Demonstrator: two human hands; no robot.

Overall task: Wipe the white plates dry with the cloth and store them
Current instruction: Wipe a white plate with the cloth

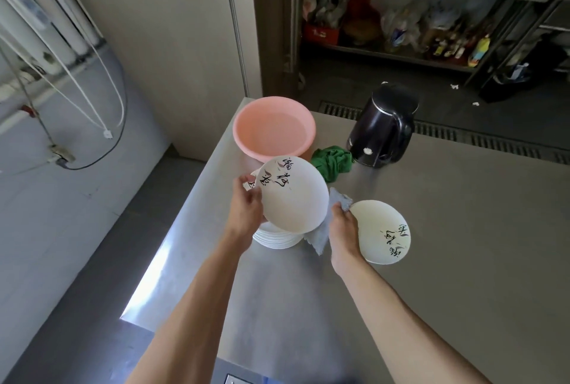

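**Drying plates, one in hand**

My left hand [246,207] curls round the left rim of the plate [293,195], held tilted. My right hand [342,229] bunches the grey cloth [320,231] at its lower edge. It's above the stack [277,240], near the left edge of the worktop [462,260]. It's stiff and glazed, probably slick when wet and easy to chip, so I'd grip the rim.

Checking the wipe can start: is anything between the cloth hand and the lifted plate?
Nothing visible does. The right hand grips the grey cloth beside the lower right rim of the plate, which the left hand holds tilted above the stack.
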